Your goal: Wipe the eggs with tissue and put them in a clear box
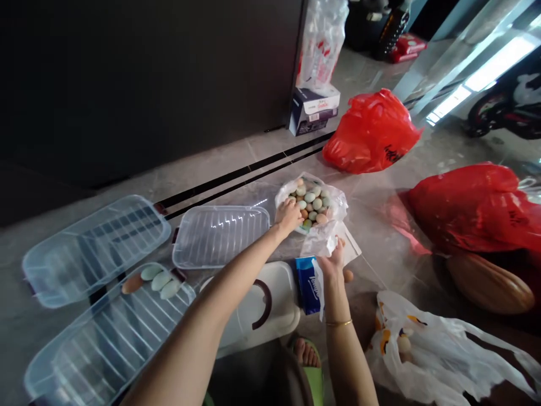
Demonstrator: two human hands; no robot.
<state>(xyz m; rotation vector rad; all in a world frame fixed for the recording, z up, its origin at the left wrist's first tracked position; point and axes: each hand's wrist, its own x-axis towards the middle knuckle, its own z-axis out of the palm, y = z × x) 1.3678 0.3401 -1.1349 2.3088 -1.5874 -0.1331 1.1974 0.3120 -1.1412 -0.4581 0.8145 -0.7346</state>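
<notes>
My left hand (289, 216) reaches into an opened white plastic bag (337, 204) of eggs (310, 197). Its fingers are curled over an egg at the near left side of the pile; their tips are partly hidden. The eggs are pale green, cream and brown. Just below the bag's near edge is my right hand (335, 258), with fingers bent near the plastic. Something small and brownish shows at those fingertips, too unclear to name. Beside that wrist stands a blue tissue pack (308, 286) with a white tissue sticking out. One brown egg (348, 276) lies on the floor.
Clear ribbed plastic boxes (222, 237) lie at left; the nearest one (105, 338) has several eggs at its far end. A white lid (274, 304) with a dark handle lies before me. Red bags (372, 135) and a white bag (422, 344) are at right.
</notes>
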